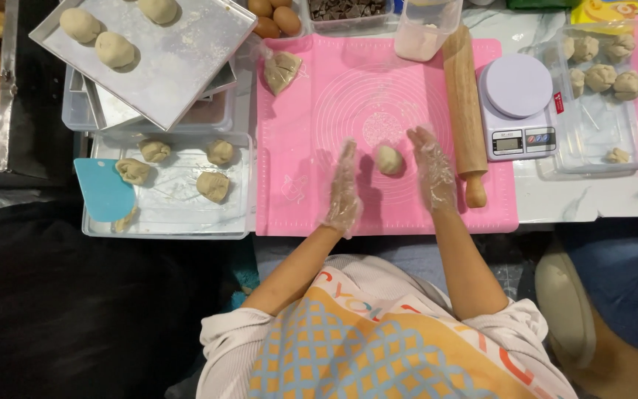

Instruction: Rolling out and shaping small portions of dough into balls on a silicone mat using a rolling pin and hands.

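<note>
A small round dough ball (388, 159) rests on the pink silicone mat (297, 155). My left hand (344, 188) and my right hand (430, 166), both in thin clear plastic gloves, stand on edge on either side of the ball with flat, spread fingers. Neither hand touches the dough; the right is a little closer to it. A wooden rolling pin (465, 103) lies along the mat's right side, just beyond my right hand.
A kitchen scale (517, 103) stands right of the pin, then a clear tub of dough pieces (599, 70). At left are a clear tray with dough lumps (179, 177), a blue scraper (103, 191) and a metal tray with balls (156, 52). Eggs (275, 18) sit behind.
</note>
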